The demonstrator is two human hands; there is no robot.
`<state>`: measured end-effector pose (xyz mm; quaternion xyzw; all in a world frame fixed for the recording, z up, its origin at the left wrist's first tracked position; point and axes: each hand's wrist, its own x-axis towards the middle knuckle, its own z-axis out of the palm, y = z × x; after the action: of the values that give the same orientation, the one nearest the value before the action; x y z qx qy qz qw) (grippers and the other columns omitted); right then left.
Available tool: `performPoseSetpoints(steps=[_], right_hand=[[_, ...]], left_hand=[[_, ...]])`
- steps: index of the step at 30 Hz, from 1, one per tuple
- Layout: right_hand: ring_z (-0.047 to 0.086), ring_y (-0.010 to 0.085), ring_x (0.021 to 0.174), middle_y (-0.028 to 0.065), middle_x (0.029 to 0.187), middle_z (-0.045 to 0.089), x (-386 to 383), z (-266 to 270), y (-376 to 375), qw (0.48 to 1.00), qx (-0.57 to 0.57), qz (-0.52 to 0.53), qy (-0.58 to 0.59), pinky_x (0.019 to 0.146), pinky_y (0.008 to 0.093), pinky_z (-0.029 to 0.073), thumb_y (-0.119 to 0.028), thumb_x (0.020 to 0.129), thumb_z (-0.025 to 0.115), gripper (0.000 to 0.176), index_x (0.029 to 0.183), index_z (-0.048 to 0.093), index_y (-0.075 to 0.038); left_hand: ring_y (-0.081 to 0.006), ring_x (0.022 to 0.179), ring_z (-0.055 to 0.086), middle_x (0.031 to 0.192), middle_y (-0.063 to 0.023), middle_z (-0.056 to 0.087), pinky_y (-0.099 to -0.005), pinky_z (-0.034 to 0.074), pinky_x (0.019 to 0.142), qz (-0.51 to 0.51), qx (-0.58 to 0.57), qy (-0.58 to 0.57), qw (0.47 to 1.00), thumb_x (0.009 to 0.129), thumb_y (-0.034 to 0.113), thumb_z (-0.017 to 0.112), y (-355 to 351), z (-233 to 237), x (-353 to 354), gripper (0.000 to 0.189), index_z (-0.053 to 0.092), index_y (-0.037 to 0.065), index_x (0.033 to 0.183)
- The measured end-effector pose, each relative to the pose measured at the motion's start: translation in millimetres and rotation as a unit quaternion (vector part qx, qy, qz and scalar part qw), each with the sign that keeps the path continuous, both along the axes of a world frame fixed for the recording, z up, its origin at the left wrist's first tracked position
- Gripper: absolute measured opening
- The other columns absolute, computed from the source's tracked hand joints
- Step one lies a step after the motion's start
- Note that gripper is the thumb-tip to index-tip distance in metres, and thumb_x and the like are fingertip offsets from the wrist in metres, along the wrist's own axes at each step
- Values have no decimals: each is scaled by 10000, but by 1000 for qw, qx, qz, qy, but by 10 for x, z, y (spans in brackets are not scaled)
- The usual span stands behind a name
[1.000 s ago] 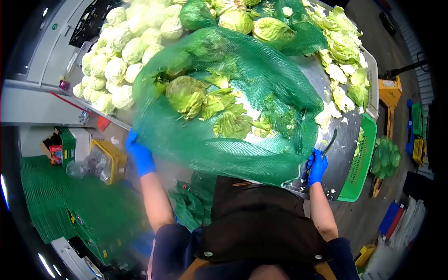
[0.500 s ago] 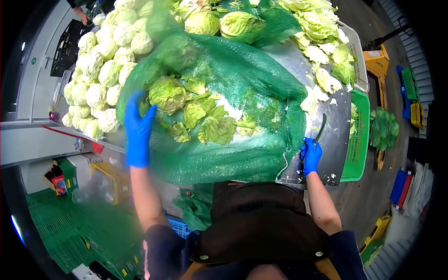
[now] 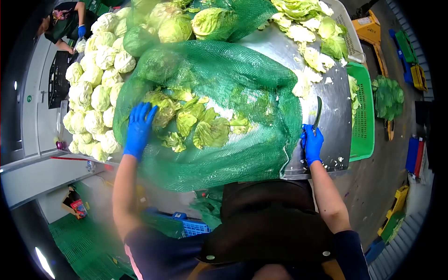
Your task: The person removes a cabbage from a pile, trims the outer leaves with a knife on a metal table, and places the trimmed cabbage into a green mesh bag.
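Across the near part of the metal table lies a big green mesh net, rumpled and spread wide, right up against the front of the dark apron. Some loose leaves sit bunched around its middle, with one wilted-looking leafy head just to their left (can't tell if that stuff is on top of the mesh or inside it, honestly).

Left hand, blue glove, is at the net's left side with fingers stretched out and a bit apart, right beside that head. It isn't wrapped around anything, though I can't tell if the fingertips touch the head. Right hand, also gloved, is curled closed around the handle of a knife, dark curved blade pointing away from the body, just off the net's right edge.

Further out, a pile of pale cabbages fills the left side of the table, and a heap of trimmed leaves runs along the far right. A green crate sits by the table's right edge. Top left, another person stands beyond the pile.
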<state>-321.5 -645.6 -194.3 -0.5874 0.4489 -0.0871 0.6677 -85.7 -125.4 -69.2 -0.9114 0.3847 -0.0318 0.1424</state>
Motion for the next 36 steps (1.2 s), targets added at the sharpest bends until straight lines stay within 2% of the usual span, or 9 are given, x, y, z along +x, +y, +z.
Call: performPoseSetpoints(steps=[11,16,23,25,27,31,33,34,36], right_hand=[[444,63,463,3,641,570,26,62,27,1000,-18,6,13,424,230,329,-172,919,620,139,886,662,-44],[450,61,466,5,640,575,18,39,13,1000,-12,10,12,426,220,345,-159,928,609,136,904,670,-40],[486,62,494,10,647,585,-18,-21,-19,1000,0,27,-1,436,221,374,-146,919,622,119,924,679,-41],[508,66,518,11,657,594,-53,-152,-40,999,-1,32,-21,455,226,394,-144,919,620,120,910,679,-39],[530,70,548,15,686,618,-74,-294,-57,998,-29,42,-33,479,228,411,-142,922,618,123,911,675,-34],[616,89,758,54,902,700,-66,-372,-30,996,39,23,-82,637,244,518,-105,944,591,116,982,658,-18],[625,110,768,42,935,695,-12,-618,-64,985,45,71,-150,653,275,523,-134,928,602,176,1040,649,-7],[626,114,762,50,919,683,98,-772,-122,981,-63,154,-95,637,281,514,-127,916,603,221,1092,636,3],[593,120,728,55,872,648,221,-73,-170,979,125,131,-99,654,276,499,-191,930,604,271,1150,611,-34]], left_hand=[[-381,1347,359,1454,-204,366,-476,312,1107,-50,30,65,996,619,6,710,-347,-37,611,938,325,96,1470],[-406,1259,439,1372,-233,435,-423,374,1072,188,-153,189,952,451,242,922,-557,15,654,1121,376,7,1401],[-324,1233,472,1329,-199,474,-395,402,1042,328,-346,186,859,518,172,901,-267,-325,405,1014,400,-26,1377],[-312,1157,525,1267,-178,521,-396,444,987,377,-464,202,776,541,138,883,-188,-455,273,947,422,-15,1353],[-245,1055,577,1156,-123,585,-363,484,913,422,-573,331,620,630,83,792,-246,-427,98,753,467,11,1306],[-246,1120,564,1264,-120,538,-383,477,952,332,-671,404,525,689,143,713,-787,-254,-605,764,408,36,1382],[-262,1176,543,1316,-129,506,-399,464,1003,157,-665,436,585,680,205,734,-1251,-269,-782,856,350,45,1428],[-271,1220,513,1346,-136,494,-410,439,1030,171,-635,432,618,623,257,789,-1572,-206,-877,958,343,35,1442],[-276,1257,485,1369,-141,482,-419,415,1057,198,-590,437,649,560,318,856,-2368,54,-1150,1076,335,26,1455]])
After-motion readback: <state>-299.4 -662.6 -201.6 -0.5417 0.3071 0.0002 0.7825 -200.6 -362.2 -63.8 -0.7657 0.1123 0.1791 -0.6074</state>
